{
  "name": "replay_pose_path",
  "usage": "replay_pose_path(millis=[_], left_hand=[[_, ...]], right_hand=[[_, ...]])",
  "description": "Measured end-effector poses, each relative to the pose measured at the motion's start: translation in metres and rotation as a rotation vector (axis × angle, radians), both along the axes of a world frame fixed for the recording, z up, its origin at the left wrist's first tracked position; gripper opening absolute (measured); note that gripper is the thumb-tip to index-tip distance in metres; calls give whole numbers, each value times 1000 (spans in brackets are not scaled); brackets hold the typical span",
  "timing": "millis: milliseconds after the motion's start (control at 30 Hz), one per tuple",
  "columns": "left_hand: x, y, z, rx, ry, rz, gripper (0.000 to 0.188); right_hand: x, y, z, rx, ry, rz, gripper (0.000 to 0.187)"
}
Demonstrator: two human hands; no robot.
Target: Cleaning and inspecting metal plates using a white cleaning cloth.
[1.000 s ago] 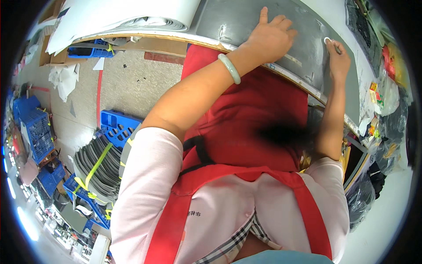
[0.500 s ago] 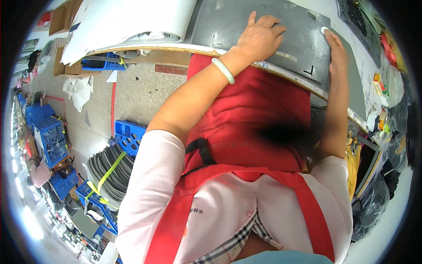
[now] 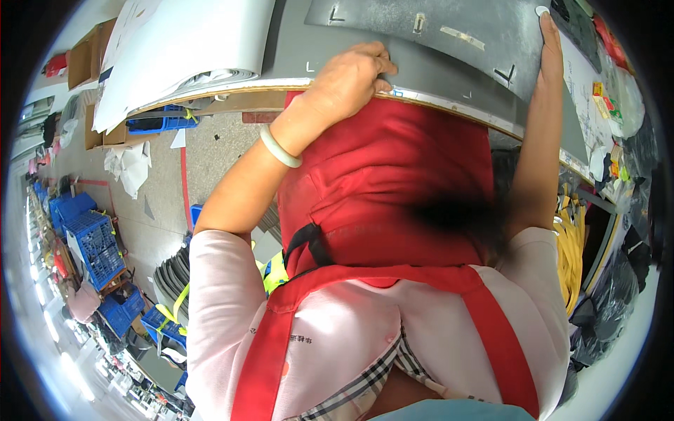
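Observation:
My left hand (image 3: pixel 344 81), a pale bangle (image 3: pixel 281 147) on its wrist, has curled fingers at the front edge of a smooth grey sheet (image 3: pixel 414 67); whether they pinch anything is hidden. A worn dark grey template board (image 3: pixel 463 28) lies over the far part of that sheet, with black corner marks and strips of tape on it. At the board's right edge my right hand (image 3: pixel 551 52) is closed, a small white disc (image 3: pixel 541 11) between its fingertips. Small pale corner marks show on the bare part of the sheet.
A thick white roll of sheet (image 3: pixel 203 42) lies on the table's left. Plastic bags (image 3: pixel 625 116) and small packets crowd the right end. Yellow strips (image 3: pixel 570 252) hang below there. Blue crates (image 3: pixel 91 238) and a strapped stack of dark sheets (image 3: pixel 172 281) stand left on the floor.
The template board has shifted away from the table's front edge, baring the sheet under it. My left hand has left the board and come nearer and left. The right hand moved farther away with the disc.

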State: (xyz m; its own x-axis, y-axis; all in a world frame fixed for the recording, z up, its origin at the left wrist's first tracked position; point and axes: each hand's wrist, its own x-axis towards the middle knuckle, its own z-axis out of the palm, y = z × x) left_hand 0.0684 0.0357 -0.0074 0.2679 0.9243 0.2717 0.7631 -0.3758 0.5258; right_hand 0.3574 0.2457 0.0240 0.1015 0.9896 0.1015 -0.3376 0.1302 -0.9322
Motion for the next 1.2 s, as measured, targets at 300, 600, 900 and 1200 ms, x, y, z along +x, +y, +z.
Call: replay_pose_path(millis=[300, 600, 900, 1200], left_hand=[[-13, 11, 5, -136, -31, -119, 23], [103, 56, -10, 200, 274, -332, 26], [161, 130, -12, 301, -60, -143, 31], [-42, 179, 7, 362, -949, 114, 31]], right_hand=[[21, -8, -24, -211, -56, 187, 42], [30, -8, -6, -256, 104, 270, 51], [9, -36, 34, -125, 44, 50, 51], [-1, -61, 102, -51, 97, -57, 58]])
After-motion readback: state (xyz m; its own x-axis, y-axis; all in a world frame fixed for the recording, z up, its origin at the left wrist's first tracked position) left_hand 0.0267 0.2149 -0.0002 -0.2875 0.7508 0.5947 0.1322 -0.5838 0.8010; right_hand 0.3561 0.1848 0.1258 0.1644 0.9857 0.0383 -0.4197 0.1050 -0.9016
